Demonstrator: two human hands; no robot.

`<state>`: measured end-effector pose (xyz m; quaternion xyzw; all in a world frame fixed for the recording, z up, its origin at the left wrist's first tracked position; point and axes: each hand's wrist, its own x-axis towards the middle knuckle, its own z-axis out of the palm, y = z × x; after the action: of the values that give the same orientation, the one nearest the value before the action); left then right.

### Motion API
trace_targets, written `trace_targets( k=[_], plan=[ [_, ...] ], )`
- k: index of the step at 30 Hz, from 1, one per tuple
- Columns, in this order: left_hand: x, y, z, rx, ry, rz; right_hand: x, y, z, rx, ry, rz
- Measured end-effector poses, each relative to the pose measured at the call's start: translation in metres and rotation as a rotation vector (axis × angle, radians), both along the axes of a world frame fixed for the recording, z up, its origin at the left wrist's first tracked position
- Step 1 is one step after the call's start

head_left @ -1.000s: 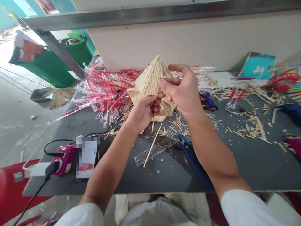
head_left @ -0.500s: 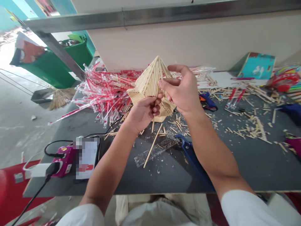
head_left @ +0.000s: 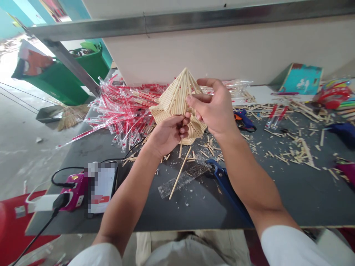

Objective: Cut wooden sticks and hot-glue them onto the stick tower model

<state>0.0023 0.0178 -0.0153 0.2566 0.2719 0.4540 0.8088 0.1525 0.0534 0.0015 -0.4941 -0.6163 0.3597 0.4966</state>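
A pagoda-like model of pale wooden sticks (head_left: 174,96) stands on the table, with a pointed upper roof and a wider tier below. My left hand (head_left: 169,133) is closed, its thumb and fingertips pinched at the upper roof's lower front edge; any small piece between them is hidden. On the roof's right side, my right hand (head_left: 216,107) grips with its thumb on the front and index finger bent behind the edge. A loose stick (head_left: 180,173) lies across a clear ruler (head_left: 166,187) in front of the model. Blue-handled cutters (head_left: 222,175) rest beneath my right forearm.
Red-and-clear wrapped sticks (head_left: 122,111) are heaped at the left. A blue glue gun (head_left: 245,120) and scattered stick offcuts (head_left: 294,153) lie at the right. A phone (head_left: 104,188) and a purple power strip (head_left: 76,188) with cables sit near the left edge.
Both hands keep their hold at the upper roof, almost unmoved. The view has shifted very slightly.
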Motion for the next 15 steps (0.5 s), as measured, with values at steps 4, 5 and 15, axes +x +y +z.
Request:
trace_targets(
  k=[4,5,15],
  plan=[
    [-0.0008,-0.0002,0.0002,0.002,-0.003,-0.002,0.0001,0.0008,-0.0008,0.001,0.002,-0.003],
    [-0.0012,-0.0003,0.0007,0.003,-0.007,-0.007,0.0001,0.0011,-0.0009,0.008,-0.009,-0.002],
    [-0.0100,0.0004,0.0045,-0.060,-0.038,-0.183,0.0073,-0.0020,0.0050,0.038,-0.071,0.004]
  ],
)
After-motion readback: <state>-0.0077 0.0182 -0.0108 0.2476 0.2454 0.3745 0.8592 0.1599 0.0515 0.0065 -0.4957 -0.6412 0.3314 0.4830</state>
